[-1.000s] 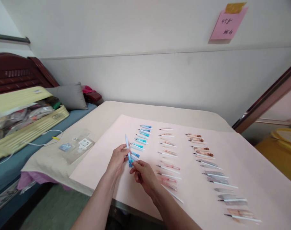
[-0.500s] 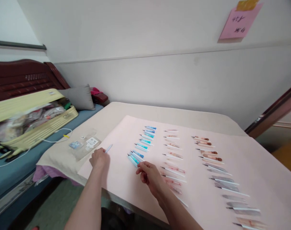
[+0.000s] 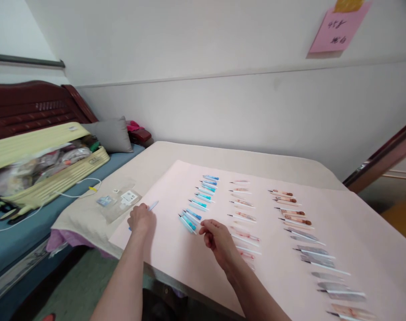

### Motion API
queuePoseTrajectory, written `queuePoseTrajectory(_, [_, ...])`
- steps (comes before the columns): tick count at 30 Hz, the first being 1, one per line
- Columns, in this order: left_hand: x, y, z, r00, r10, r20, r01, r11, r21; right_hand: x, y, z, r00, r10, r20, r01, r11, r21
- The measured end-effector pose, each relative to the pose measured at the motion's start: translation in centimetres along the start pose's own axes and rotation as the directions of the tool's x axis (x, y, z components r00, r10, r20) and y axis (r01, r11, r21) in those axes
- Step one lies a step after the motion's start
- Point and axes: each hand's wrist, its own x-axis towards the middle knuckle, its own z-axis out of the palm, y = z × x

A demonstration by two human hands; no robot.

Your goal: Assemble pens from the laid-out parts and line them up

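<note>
My left hand [image 3: 140, 217] is closed around a slim pen [image 3: 153, 205], whose pale end sticks out past the fingers. A bit of blue shows below that hand. My right hand [image 3: 219, 238] hovers over the sheet with loosely curled fingers and nothing visible in them. Close to its fingertips lie a turquoise pen barrel [image 3: 189, 223] and a blue pen barrel [image 3: 194, 215], with slim white dark-tipped sticks like refills. More blue and turquoise barrels [image 3: 203, 197] form a column behind them. Beyond my right hand is a column of pinkish pen barrels [image 3: 245, 234], partly hidden by my forearm.
On the right are brown-ended barrels [image 3: 295, 220] and greyish ones [image 3: 312, 249], all on a pale pink sheet [image 3: 169, 191]. Clear plastic bags [image 3: 118, 207] with labels lie at left. A bed [image 3: 122, 156] with a grey cushion [image 3: 111, 135] stands beyond; a wall [image 3: 203, 107] rises behind.
My right hand has drawn back to the right, away from the turquoise pen barrel it was touching. My left hand stays nearly in place with the pen, shifting slightly.
</note>
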Motion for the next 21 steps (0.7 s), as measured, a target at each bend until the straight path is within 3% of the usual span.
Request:
queuePoseTrajectory(4, [-0.1, 1.5, 0.3, 0.995, 0.093, 0.032, -0.091, 0.993, -0.072, 0.1, -1.2, -0.6, 0.996, -0.048, -0.069, 0.045, 0.998, -0.048])
queuePoseTrajectory(8, [-1.0, 3.7, 1.6, 0.961, 0.237, 0.142, -0.208, 0.959, -0.194, 0.6, -1.2, -0.8, 0.989, -0.13, -0.069, 0.096, 0.927, -0.362])
queuePoseTrajectory(10, [-1.5, 4.3, 2.3, 0.943, 0.274, 0.191, -0.231, 0.948, -0.217, 0.7, -0.5, -0.6, 0.986, -0.167, -0.028, 0.116, 0.786, -0.608])
queuePoseTrajectory(12, [-1.9, 4.6, 2.7, 0.93, 0.284, 0.232, -0.238, 0.949, -0.208, 0.8, 0.5, -0.4, 0.975, -0.22, 0.03, 0.149, 0.548, -0.823])
queuePoseTrajectory(16, [-2.6, 4.6, 2.9, 0.907, 0.275, 0.319, -0.244, 0.96, -0.135, 0.5, 2.3, 0.1, 0.95, -0.29, 0.117, 0.143, 0.07, -0.987])
queuePoseTrajectory(18, [-3.0, 4.9, 3.1, 0.896, 0.27, 0.354, -0.253, 0.963, -0.094, 0.3, 3.0, 0.5, 0.947, -0.284, 0.149, 0.134, -0.069, -0.989])
queuePoseTrajectory(21, [-3.5, 5.5, 3.4, 0.883, 0.258, 0.392, -0.268, 0.963, -0.031, 0.4, 3.6, 0.8, 0.946, -0.269, 0.183, 0.14, -0.171, -0.975])
